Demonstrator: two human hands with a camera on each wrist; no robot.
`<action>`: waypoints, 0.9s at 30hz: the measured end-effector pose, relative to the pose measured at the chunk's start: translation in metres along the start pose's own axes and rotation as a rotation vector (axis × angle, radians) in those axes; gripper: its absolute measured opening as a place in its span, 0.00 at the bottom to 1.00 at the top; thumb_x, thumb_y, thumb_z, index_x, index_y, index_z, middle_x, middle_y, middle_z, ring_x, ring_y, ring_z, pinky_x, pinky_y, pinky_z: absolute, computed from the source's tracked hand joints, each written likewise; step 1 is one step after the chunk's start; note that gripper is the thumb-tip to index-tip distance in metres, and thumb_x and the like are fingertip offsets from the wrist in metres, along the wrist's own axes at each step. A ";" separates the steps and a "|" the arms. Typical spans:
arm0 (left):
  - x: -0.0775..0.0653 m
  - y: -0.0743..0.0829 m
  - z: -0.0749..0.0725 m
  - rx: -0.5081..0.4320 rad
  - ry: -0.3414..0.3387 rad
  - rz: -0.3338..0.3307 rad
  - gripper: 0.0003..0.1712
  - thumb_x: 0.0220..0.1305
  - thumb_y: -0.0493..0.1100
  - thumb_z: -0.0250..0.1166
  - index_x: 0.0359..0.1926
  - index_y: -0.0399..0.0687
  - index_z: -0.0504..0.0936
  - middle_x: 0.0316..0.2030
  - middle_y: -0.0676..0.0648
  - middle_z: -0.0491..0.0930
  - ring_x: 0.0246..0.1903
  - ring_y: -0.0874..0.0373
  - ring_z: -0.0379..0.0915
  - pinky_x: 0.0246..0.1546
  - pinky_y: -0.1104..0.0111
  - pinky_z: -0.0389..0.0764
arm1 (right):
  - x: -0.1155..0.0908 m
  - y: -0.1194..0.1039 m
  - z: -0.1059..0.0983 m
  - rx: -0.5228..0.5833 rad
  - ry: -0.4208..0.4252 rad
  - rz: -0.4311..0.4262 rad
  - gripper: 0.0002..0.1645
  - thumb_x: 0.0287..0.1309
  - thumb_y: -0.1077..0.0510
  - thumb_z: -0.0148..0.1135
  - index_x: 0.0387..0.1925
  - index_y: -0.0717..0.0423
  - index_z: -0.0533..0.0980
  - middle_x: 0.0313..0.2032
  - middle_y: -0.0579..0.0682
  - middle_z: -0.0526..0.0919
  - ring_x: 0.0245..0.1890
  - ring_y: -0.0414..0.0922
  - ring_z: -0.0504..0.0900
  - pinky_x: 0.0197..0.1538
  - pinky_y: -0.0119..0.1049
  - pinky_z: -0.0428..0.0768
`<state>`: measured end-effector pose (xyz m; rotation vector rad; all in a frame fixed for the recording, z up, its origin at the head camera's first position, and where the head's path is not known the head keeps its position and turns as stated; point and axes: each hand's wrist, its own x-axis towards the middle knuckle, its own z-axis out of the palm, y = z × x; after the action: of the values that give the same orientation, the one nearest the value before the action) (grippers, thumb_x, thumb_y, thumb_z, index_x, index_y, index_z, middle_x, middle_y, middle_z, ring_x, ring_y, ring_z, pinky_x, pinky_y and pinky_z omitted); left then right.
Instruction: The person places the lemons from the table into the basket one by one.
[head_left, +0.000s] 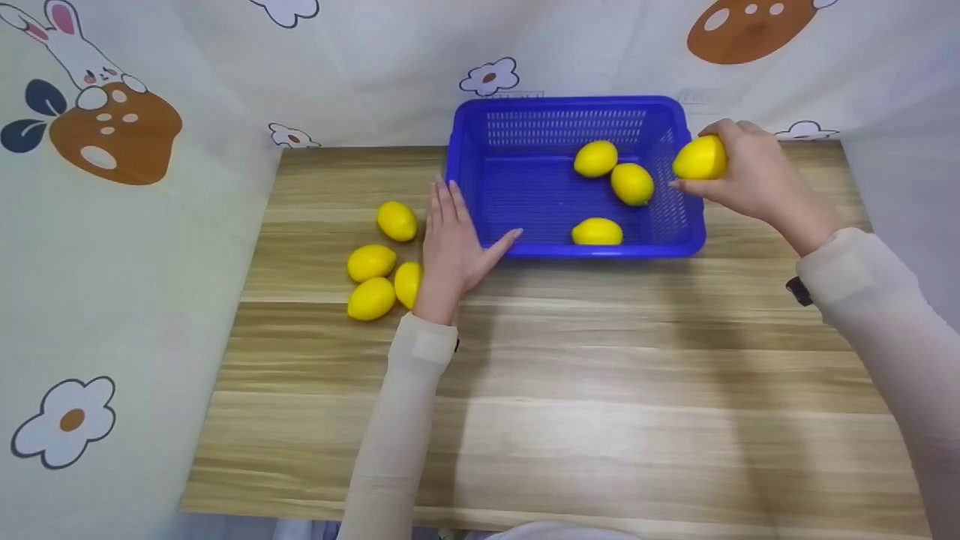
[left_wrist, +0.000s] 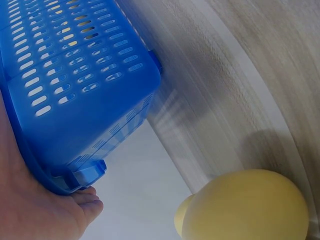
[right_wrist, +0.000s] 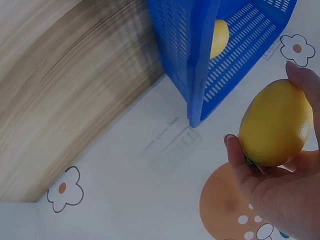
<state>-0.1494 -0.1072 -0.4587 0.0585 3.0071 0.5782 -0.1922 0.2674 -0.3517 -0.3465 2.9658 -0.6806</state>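
A yellow lemon (head_left: 701,157) is held in my right hand (head_left: 757,174), between thumb and fingers, at the right rim of a blue plastic basket (head_left: 577,250). The right wrist view shows this lemon (right_wrist: 276,123) apart from the basket wall. My left hand (head_left: 454,251) lies with straight fingers along the basket's left side, its thumb spread over the front rim. Inside the basket are three lemons, two (head_left: 595,159) toward the back right and one (head_left: 598,232) by the front wall. Left of the left hand, several lemons (head_left: 371,262) lie on the table, one partly hidden by that hand.
The basket stands at the back of a wood-grain table (head_left: 600,412), near a white patterned curtain (head_left: 375,75). Its perforated walls rise above the tabletop. A large lemon (left_wrist: 245,210) appears close below the left wrist camera.
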 end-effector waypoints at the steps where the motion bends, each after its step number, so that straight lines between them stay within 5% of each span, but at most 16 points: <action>1: 0.000 0.000 0.000 -0.001 0.002 0.001 0.73 0.66 0.83 0.50 0.83 0.30 0.35 0.83 0.29 0.31 0.84 0.39 0.28 0.83 0.53 0.43 | 0.001 -0.001 0.000 0.000 -0.004 -0.003 0.45 0.63 0.46 0.74 0.66 0.73 0.66 0.53 0.72 0.75 0.48 0.67 0.73 0.47 0.62 0.79; 11: 0.000 -0.001 0.001 -0.016 0.016 0.013 0.73 0.66 0.82 0.52 0.82 0.30 0.34 0.83 0.29 0.31 0.84 0.40 0.26 0.83 0.53 0.42 | 0.006 -0.013 0.004 -0.016 0.002 -0.067 0.43 0.62 0.47 0.75 0.63 0.74 0.68 0.52 0.72 0.76 0.46 0.66 0.75 0.46 0.60 0.80; 27: 0.002 -0.001 0.001 -0.007 -0.005 0.000 0.73 0.65 0.84 0.50 0.83 0.31 0.33 0.83 0.30 0.30 0.84 0.40 0.25 0.84 0.54 0.41 | 0.013 -0.026 0.009 0.006 -0.085 -0.039 0.48 0.65 0.44 0.72 0.69 0.74 0.64 0.56 0.73 0.74 0.49 0.67 0.76 0.54 0.64 0.82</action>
<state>-0.1509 -0.1078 -0.4606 0.0592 3.0005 0.5876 -0.1983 0.2377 -0.3488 -0.4228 2.8831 -0.6617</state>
